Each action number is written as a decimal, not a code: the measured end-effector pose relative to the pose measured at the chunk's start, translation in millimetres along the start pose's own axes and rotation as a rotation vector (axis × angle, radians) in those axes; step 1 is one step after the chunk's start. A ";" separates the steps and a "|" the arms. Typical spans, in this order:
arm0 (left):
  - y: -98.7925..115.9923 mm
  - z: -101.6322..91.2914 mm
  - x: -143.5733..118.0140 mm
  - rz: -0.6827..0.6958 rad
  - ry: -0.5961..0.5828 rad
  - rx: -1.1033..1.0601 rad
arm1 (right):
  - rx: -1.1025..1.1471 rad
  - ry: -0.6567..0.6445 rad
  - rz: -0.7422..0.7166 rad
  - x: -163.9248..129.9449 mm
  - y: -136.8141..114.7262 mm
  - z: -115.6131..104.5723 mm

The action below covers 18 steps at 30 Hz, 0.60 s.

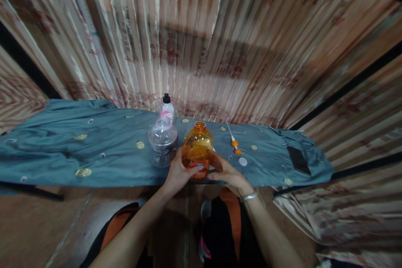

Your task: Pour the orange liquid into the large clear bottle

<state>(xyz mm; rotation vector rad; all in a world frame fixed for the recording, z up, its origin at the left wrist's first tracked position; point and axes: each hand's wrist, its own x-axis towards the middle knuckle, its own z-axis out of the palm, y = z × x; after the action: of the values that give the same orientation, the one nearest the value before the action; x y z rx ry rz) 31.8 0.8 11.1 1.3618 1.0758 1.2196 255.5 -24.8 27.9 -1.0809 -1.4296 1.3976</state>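
Note:
A see-through orange bottle (197,144) with a red label and no cap stands upright near the table's front edge. My left hand (180,171) is closed around its left side, the thumb across the label. At its right side is my right hand (224,170), fingers and thumb apart in a curve. Those fingertips reach the bottle's side and are partly blurred, while the thumb looks clear of it. Left of the orange bottle stands a clear, open-necked bottle (162,140). An orange pump top with a white tube (234,144) lies to the right, near a white round disc (243,161).
Behind the clear bottle is a bottle with a black cap (166,104). A dark phone (299,160) lies at the table's right end. Blue-green patterned cloth (109,150) covers the narrow table. A striped curtain (194,50) hangs close behind, and dark poles (348,86) stand at the sides.

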 end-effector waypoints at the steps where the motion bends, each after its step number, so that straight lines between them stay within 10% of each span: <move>1: 0.4 0.4 0.0 0.002 -0.004 -0.007 | -0.011 -0.004 0.000 2.4 -2.8 6.1; 18: 13.9 -39.2 -29.5 0.191 0.032 0.228 | 0.024 0.386 -0.077 22.5 29.2 44.8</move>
<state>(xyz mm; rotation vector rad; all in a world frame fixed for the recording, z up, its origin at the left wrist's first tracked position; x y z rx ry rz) -10.2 -26.1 21.8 1.6548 1.1551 1.2891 207.0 -15.2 -2.3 -1.1912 -1.1575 1.0781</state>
